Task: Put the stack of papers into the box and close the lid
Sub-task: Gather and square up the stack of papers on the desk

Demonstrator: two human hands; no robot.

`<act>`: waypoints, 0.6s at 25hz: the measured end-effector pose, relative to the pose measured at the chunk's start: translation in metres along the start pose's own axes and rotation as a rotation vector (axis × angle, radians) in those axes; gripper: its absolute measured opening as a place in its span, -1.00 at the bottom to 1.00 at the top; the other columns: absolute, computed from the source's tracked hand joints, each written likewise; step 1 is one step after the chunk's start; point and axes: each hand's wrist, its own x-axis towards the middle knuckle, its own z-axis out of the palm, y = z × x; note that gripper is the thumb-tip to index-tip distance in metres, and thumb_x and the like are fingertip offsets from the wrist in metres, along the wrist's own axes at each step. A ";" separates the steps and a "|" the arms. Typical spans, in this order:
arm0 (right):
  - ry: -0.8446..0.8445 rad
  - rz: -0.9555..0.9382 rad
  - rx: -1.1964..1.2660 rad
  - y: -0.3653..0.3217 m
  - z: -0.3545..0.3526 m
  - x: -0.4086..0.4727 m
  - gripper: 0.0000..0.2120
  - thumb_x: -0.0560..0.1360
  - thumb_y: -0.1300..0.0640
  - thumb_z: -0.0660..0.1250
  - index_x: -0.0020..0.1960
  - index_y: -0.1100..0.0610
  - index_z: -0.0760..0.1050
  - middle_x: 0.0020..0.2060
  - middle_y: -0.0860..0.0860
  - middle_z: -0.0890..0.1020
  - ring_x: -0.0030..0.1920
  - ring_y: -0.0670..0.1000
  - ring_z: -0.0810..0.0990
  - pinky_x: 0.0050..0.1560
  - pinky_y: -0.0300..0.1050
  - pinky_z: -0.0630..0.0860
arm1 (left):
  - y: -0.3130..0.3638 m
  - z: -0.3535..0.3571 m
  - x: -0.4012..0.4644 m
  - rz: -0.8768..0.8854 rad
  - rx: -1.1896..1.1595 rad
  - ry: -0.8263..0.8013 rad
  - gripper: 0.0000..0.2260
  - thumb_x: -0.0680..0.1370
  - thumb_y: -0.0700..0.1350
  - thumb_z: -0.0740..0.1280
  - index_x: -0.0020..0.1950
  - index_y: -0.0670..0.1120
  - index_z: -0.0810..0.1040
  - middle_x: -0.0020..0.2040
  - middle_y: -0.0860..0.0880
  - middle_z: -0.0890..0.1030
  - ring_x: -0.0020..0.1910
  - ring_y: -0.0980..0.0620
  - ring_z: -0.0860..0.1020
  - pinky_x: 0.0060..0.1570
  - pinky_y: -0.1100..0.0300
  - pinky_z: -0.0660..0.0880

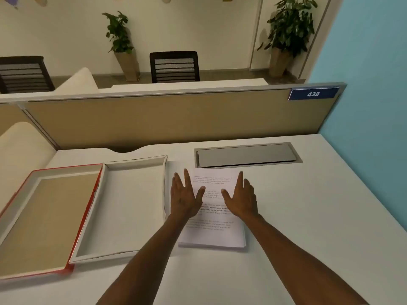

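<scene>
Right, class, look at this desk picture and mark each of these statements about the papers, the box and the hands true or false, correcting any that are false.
1. The stack of papers already lies inside the box. False: it lies on the desk, right of the box.
2. The box is open, with nothing in it. True.
3. The lid lies open to the left of the box. True.
4. The left hand grips a pen. False: it is open with fingers spread, holding nothing.
5. Both hands are over the papers, the right hand open too. True.
6. The sign on the partition reads 210. False: it reads 438.
</scene>
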 end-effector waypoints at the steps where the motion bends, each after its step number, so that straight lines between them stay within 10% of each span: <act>1: -0.059 0.056 0.012 0.002 0.003 -0.002 -0.09 0.52 -0.29 0.25 0.62 0.06 -0.16 0.58 0.17 0.17 0.53 0.24 0.23 0.44 0.18 0.32 | 0.000 0.004 -0.003 -0.086 -0.037 -0.016 -0.19 0.58 0.32 0.11 0.64 0.03 -0.26 0.67 -0.17 -0.18 0.65 -0.23 -0.13 0.58 -0.17 -0.07; 9: -0.193 0.108 -0.002 0.022 0.020 -0.008 -0.16 0.53 -0.14 0.36 0.57 0.25 0.05 0.43 0.19 0.40 0.42 0.19 0.36 0.34 0.04 0.42 | -0.008 0.023 -0.013 -0.359 -0.146 -0.066 -0.19 0.58 0.27 0.18 0.64 -0.13 -0.07 0.56 -0.22 0.30 0.54 -0.27 0.26 0.48 -0.19 0.27; 15: -0.152 0.101 -0.033 0.020 0.023 -0.003 -0.25 0.48 -0.10 0.44 0.49 0.25 0.23 0.34 0.18 0.49 0.34 0.18 0.47 0.28 0.01 0.49 | 0.011 0.022 -0.001 -0.511 -0.269 -0.095 -0.14 0.52 0.24 0.34 0.63 -0.13 0.02 0.55 -0.20 0.30 0.53 -0.29 0.27 0.46 -0.21 0.29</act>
